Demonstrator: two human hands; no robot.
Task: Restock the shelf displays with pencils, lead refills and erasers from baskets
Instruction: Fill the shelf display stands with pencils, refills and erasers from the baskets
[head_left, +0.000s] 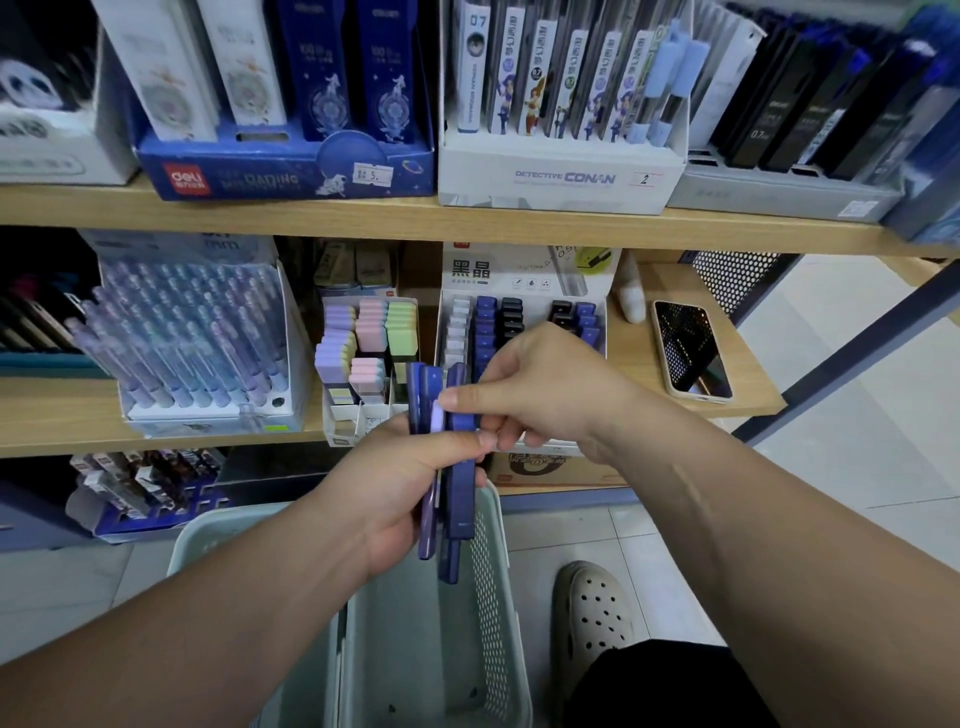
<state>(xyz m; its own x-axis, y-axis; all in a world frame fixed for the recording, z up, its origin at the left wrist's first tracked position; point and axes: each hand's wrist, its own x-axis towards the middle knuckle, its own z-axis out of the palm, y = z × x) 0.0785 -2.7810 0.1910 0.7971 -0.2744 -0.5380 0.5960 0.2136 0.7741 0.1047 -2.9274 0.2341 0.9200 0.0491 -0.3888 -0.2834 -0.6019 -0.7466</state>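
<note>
Above basket (491, 582), refill cases (461, 483).

basket (488, 561): perforated matt plastic | shelf (363, 221): smooth wood | phone (691, 351): glossy glass

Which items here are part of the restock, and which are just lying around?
In the job: blue refill cases, gripped by left hand, one pinched by right hand; green basket below; refill display on the middle shelf; eraser display beside it.
Lying about: phone on the shelf end; white clog on the floor.
</note>
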